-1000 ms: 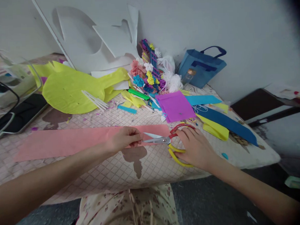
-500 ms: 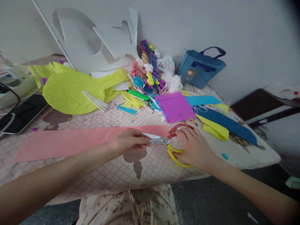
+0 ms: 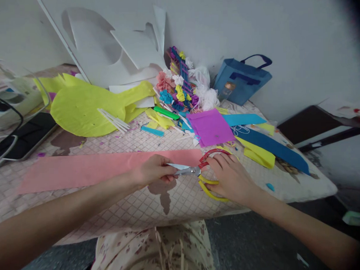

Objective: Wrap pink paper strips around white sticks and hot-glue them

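In my right hand [image 3: 228,172] is a pair of scissors [image 3: 188,171] with one red and one yellow handle loop. The blades stand slightly apart and point left at my left hand [image 3: 154,170]. My left fingers are pinched together right at the blade tips; whatever they grip is too small or hidden to make out. Under and behind my left hand lies a long strip of salmon-pink crepe paper [image 3: 81,170], flat across the table. A folded purple paper [image 3: 211,127] rests just beyond the scissors.
Behind are a yellow guitar-shaped cutout [image 3: 87,108] with white sticks [image 3: 113,120], a green cutter [image 3: 166,113] and paper flowers [image 3: 178,93]. Blue strips [image 3: 275,149] and a blue bag [image 3: 241,81] stand right. A dark tablet [image 3: 23,136] lies left. The table's front edge [image 3: 136,231] is near me.
My right hand has shifted the scissors slightly left, so the blades reach further into my left fingers. The left hand has hardly moved.
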Demonstrator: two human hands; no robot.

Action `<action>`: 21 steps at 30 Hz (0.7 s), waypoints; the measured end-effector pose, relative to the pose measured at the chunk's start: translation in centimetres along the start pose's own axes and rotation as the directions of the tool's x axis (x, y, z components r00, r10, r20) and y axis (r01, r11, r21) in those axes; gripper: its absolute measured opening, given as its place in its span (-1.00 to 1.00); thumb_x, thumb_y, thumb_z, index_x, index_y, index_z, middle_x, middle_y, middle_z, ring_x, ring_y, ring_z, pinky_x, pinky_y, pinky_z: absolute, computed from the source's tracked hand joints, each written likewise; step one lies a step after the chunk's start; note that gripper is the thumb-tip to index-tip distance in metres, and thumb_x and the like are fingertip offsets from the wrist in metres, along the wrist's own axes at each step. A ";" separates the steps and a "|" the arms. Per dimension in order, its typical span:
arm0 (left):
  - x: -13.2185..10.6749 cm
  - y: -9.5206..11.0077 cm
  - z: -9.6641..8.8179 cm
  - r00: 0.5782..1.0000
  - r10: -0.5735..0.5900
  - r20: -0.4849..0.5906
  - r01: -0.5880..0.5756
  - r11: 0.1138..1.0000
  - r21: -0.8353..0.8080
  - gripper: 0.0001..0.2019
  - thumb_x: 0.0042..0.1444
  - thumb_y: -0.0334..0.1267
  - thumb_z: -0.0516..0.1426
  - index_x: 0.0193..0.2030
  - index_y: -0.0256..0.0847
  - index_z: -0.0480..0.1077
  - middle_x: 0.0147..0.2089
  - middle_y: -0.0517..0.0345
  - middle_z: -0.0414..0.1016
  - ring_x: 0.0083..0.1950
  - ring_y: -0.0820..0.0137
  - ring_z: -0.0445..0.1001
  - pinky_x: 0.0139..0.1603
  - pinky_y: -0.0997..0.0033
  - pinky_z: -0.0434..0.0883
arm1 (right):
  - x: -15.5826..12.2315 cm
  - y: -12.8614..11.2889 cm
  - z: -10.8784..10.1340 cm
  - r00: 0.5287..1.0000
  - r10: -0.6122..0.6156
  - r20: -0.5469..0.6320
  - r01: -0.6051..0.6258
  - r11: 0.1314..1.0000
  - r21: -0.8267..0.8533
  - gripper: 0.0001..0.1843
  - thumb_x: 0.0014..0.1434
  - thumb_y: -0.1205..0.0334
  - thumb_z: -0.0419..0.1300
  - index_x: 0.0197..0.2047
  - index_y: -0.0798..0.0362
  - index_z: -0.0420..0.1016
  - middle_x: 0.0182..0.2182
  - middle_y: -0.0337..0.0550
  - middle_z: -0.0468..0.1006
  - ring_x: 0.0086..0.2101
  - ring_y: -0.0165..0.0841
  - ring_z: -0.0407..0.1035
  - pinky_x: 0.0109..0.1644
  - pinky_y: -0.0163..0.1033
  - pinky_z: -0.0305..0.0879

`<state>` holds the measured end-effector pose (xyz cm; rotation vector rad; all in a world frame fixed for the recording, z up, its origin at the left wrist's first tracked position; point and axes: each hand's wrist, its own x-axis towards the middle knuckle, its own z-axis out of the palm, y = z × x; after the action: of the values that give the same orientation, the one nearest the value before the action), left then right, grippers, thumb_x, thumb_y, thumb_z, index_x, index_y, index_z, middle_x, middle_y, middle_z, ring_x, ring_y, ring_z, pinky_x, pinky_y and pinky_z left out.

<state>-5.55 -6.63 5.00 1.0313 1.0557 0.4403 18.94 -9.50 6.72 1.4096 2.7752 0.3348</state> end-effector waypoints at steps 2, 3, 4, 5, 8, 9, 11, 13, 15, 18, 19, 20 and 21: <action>0.0 -0.1 -0.1 1.000 0.012 0.016 -0.012 1.000 -0.010 -0.88 -0.02 -0.32 0.17 -0.52 -0.26 0.48 -0.60 0.27 0.45 -0.56 0.58 0.37 -0.50 0.63 0.31 | 0.0 0.0 0.0 1.000 0.002 -0.003 -0.002 1.000 0.005 -0.55 -0.01 0.07 0.23 -0.09 0.14 0.39 -0.12 0.04 0.46 -0.12 -0.09 0.30 -0.07 -0.06 0.14; 0.0 -0.2 -0.1 1.000 0.015 0.027 -0.015 1.000 -0.017 -0.88 -0.02 -0.31 0.17 -0.51 -0.26 0.49 -0.59 0.26 0.46 -0.54 0.57 0.38 -0.48 0.62 0.32 | 0.0 -0.1 0.0 1.000 0.000 -0.004 0.000 1.000 0.005 -0.55 -0.01 0.07 0.24 -0.09 0.14 0.39 -0.12 0.04 0.46 -0.12 -0.09 0.30 -0.07 -0.06 0.15; 0.1 -0.3 -0.2 0.999 0.016 0.042 -0.015 1.000 -0.026 -0.88 -0.02 -0.31 0.17 -0.50 -0.26 0.49 -0.58 0.26 0.47 -0.53 0.56 0.39 -0.46 0.62 0.34 | 0.0 -0.1 0.0 1.000 -0.003 -0.006 0.003 1.000 0.005 -0.55 -0.01 0.07 0.24 -0.09 0.14 0.39 -0.12 0.05 0.46 -0.12 -0.09 0.30 -0.07 -0.06 0.15; 0.1 -0.4 -0.2 0.998 0.016 0.057 -0.014 0.999 -0.036 -0.88 -0.02 -0.30 0.17 -0.49 -0.26 0.50 -0.57 0.25 0.48 -0.51 0.55 0.40 -0.44 0.61 0.35 | 0.0 -0.1 0.0 1.000 -0.006 -0.008 0.006 1.000 0.005 -0.56 -0.01 0.07 0.23 -0.09 0.15 0.39 -0.12 0.05 0.46 -0.12 -0.09 0.30 -0.08 -0.06 0.15; 0.2 -0.5 -0.4 0.996 0.017 0.093 -0.010 0.998 -0.070 -0.89 -0.04 -0.28 0.19 -0.48 -0.27 0.50 -0.53 0.22 0.50 -0.49 0.54 0.41 -0.40 0.57 0.37 | 0.0 -0.1 0.0 1.000 -0.014 -0.014 0.014 1.000 0.008 -0.57 0.01 0.07 0.22 -0.10 0.15 0.38 -0.13 0.06 0.46 -0.13 -0.09 0.31 -0.09 -0.06 0.16; 0.2 -0.5 -0.4 0.995 0.016 0.101 -0.008 0.997 -0.081 -0.88 -0.04 -0.27 0.21 -0.47 -0.27 0.51 -0.52 0.21 0.50 -0.49 0.53 0.42 -0.40 0.57 0.37 | 0.0 -0.1 -0.1 1.000 -0.015 -0.016 0.015 1.000 0.010 -0.58 0.01 0.07 0.22 -0.10 0.15 0.38 -0.13 0.06 0.46 -0.13 -0.09 0.31 -0.09 -0.06 0.16; 0.3 -0.6 -0.5 0.994 0.012 0.108 -0.001 0.995 -0.102 -0.88 -0.05 -0.26 0.22 -0.45 -0.29 0.51 -0.52 0.20 0.50 -0.50 0.53 0.41 -0.41 0.56 0.36 | 0.0 -0.1 -0.1 1.000 -0.015 -0.020 0.015 1.000 0.016 -0.58 0.01 0.08 0.21 -0.11 0.15 0.38 -0.14 0.06 0.47 -0.14 -0.09 0.31 -0.09 -0.06 0.16; 0.3 -0.7 -0.7 0.994 0.005 0.107 0.008 0.993 -0.121 -0.86 -0.05 -0.26 0.23 -0.43 -0.31 0.51 -0.52 0.19 0.50 -0.50 0.54 0.40 -0.40 0.55 0.36 | 0.0 0.0 0.0 1.000 -0.010 -0.024 0.011 1.000 0.023 -0.58 0.01 0.07 0.21 -0.10 0.15 0.38 -0.15 0.07 0.47 -0.14 -0.08 0.31 -0.09 -0.06 0.16; 0.2 -0.8 -0.8 0.995 0.002 0.101 0.013 0.990 -0.142 -0.84 -0.02 -0.24 0.23 -0.39 -0.31 0.52 -0.51 0.18 0.50 -0.49 0.54 0.41 -0.37 0.55 0.38 | -0.1 0.0 0.2 0.999 0.002 -0.035 -0.001 1.000 0.028 -0.56 0.01 0.06 0.20 -0.10 0.17 0.37 -0.16 0.08 0.46 -0.14 -0.08 0.31 -0.09 -0.05 0.16; 0.0 -0.8 -1.0 0.993 0.018 0.117 0.001 0.988 -0.155 -0.81 0.01 -0.20 0.23 -0.29 -0.27 0.54 -0.46 0.18 0.51 -0.42 0.54 0.44 -0.29 0.56 0.39 | -0.3 0.1 0.6 0.997 0.017 -0.069 -0.015 1.000 0.022 -0.49 0.00 0.02 0.20 -0.06 0.21 0.35 -0.14 0.12 0.44 -0.13 -0.06 0.29 -0.07 -0.03 0.15; 0.0 -0.9 -1.1 0.992 0.030 0.120 -0.011 0.988 -0.155 -0.82 0.01 -0.20 0.23 -0.27 -0.24 0.54 -0.42 0.19 0.52 -0.40 0.55 0.44 -0.27 0.56 0.39 | -0.3 0.2 0.7 0.996 0.020 -0.085 -0.019 1.000 0.015 -0.45 0.00 0.01 0.20 -0.04 0.23 0.35 -0.14 0.14 0.44 -0.13 -0.05 0.28 -0.07 -0.02 0.15; -0.1 -0.8 -1.1 0.992 0.041 0.123 -0.023 0.989 -0.149 -0.82 0.00 -0.21 0.25 -0.25 -0.21 0.54 -0.38 0.20 0.53 -0.38 0.55 0.44 -0.26 0.57 0.38 | -0.3 0.2 0.8 0.995 0.020 -0.099 -0.019 1.000 0.008 -0.42 0.00 -0.01 0.19 -0.02 0.24 0.34 -0.13 0.16 0.43 -0.13 -0.04 0.27 -0.07 -0.01 0.14; -0.2 -0.8 -1.1 0.992 0.047 0.121 -0.031 0.990 -0.137 -0.82 -0.02 -0.21 0.26 -0.24 -0.19 0.54 -0.35 0.20 0.54 -0.38 0.55 0.44 -0.27 0.57 0.38 | -0.3 0.2 0.9 0.994 0.020 -0.110 -0.020 1.000 0.001 -0.40 0.01 -0.03 0.18 0.00 0.24 0.33 -0.13 0.17 0.42 -0.13 -0.03 0.27 -0.07 0.00 0.14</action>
<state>-6.74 -6.60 4.25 0.9473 0.8844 0.4675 19.39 -9.49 5.88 1.4634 2.8484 0.4264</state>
